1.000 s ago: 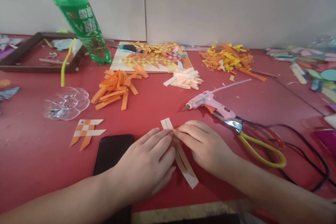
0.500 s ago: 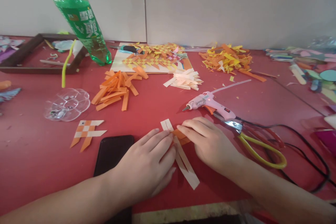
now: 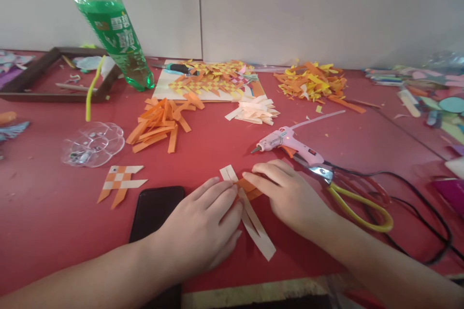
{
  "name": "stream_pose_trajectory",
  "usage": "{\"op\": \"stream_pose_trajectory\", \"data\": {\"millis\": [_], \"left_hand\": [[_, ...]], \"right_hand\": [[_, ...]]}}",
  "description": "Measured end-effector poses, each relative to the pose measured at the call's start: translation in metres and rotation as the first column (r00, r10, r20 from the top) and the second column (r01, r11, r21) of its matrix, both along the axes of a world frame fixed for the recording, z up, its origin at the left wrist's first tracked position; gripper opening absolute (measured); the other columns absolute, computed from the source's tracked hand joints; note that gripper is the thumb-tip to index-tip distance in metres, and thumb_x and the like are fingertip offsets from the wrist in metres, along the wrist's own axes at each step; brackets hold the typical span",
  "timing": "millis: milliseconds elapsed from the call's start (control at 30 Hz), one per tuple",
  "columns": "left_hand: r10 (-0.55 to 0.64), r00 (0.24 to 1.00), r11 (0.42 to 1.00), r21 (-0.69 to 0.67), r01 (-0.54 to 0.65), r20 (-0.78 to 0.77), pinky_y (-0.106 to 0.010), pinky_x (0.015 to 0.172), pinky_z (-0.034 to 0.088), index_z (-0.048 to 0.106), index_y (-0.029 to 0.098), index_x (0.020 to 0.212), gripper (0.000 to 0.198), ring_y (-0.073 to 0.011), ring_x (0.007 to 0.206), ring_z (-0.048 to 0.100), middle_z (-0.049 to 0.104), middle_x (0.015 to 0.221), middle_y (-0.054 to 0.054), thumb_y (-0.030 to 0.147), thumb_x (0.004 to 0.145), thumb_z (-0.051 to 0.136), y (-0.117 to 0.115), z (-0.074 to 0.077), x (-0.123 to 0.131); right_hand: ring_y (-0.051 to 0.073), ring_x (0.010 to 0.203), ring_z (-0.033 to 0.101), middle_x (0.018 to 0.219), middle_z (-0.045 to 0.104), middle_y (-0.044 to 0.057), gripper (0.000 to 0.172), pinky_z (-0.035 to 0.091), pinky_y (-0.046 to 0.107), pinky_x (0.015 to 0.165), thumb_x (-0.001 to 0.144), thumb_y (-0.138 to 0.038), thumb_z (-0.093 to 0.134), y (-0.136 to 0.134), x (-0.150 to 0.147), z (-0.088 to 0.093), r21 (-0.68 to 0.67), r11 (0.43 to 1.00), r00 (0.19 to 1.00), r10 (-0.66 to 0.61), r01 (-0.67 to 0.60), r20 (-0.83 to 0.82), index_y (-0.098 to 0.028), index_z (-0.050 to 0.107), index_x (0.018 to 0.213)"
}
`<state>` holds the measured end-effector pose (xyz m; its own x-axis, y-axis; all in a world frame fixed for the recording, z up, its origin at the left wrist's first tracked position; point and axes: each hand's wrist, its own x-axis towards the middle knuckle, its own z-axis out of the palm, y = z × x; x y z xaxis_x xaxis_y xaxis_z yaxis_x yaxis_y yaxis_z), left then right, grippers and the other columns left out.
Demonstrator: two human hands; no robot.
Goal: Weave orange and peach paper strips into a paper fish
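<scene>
Lying flat at 6 o'clock on the red desk [image 3: 217, 154], the left hand [image 3: 203, 224] is spreading its fingers over a pair of white paper strips [image 3: 259, 234], its grip wide and clasping nothing. The right hand [image 3: 290, 198] is resting its fingertips on an orange strip [image 3: 250, 188] crossing the white ones; whether its grip is pinching that strip I cannot tell. A pink glue gun [image 3: 290, 145] is lying at 1 o'clock of the hands, a dark phone [image 3: 154, 210] at 9 o'clock.

Matt paper strips [image 3: 253, 217], smooth red tabletop [image 3: 217, 149]
</scene>
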<state>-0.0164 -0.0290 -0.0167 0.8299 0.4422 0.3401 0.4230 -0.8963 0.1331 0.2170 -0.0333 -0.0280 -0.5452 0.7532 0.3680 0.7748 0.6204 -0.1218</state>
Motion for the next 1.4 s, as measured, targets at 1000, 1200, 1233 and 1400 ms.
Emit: {"op": "stream_pose_trajectory", "data": {"millis": [1000,1200,1233,1400], "left_hand": [[-0.006,1.000,0.992,-0.122,0.008,0.012,-0.048,0.086,0.057,0.068,0.006,0.113,0.038,-0.0314,0.097,0.060,0.068,0.108,-0.015,0.018,0.082,0.051,0.004,0.008,-0.005],[0.018,1.000,0.993,-0.118,-0.017,0.005,-0.048,0.083,0.057,0.068,0.006,0.112,0.037,-0.0302,0.092,0.059,0.067,0.101,-0.015,0.020,0.082,0.051,0.001,0.008,-0.006],[0.023,1.000,0.992,-0.121,-0.021,0.009,-0.048,0.082,0.057,0.068,0.006,0.111,0.036,-0.0304,0.091,0.059,0.067,0.100,-0.015,0.020,0.082,0.051,0.001,0.008,-0.006],[0.040,0.998,0.994,-0.100,-0.035,0.047,-0.049,0.079,0.056,0.068,0.004,0.108,0.034,-0.0311,0.090,0.059,0.067,0.098,-0.017,0.018,0.083,0.049,0.000,0.006,-0.006]], "right_hand": [[0.015,0.068,0.067,0.073,0.072,0.000,0.009,0.051,0.028,0.068,0.091,-0.020,0.063,0.005,0.012,0.013,0.133,0.967,0.961,-0.188,0.218,-0.205,-0.022,0.063,0.082],[0.018,0.072,0.068,0.080,0.072,0.006,0.012,0.052,0.031,0.066,0.095,-0.016,0.051,0.011,0.014,0.014,0.117,0.977,0.980,-0.164,0.177,-0.114,-0.019,0.061,0.088],[0.019,0.075,0.068,0.082,0.072,0.007,0.011,0.053,0.031,0.068,0.095,-0.016,0.051,0.011,0.013,0.014,0.092,0.980,0.979,-0.163,0.175,-0.118,-0.019,0.060,0.091],[0.019,0.083,0.061,0.088,0.066,0.007,0.013,0.052,0.036,0.076,0.090,-0.012,0.053,0.007,0.005,0.023,-0.067,0.997,0.975,0.022,-0.038,-0.222,-0.018,0.062,0.097]]}}
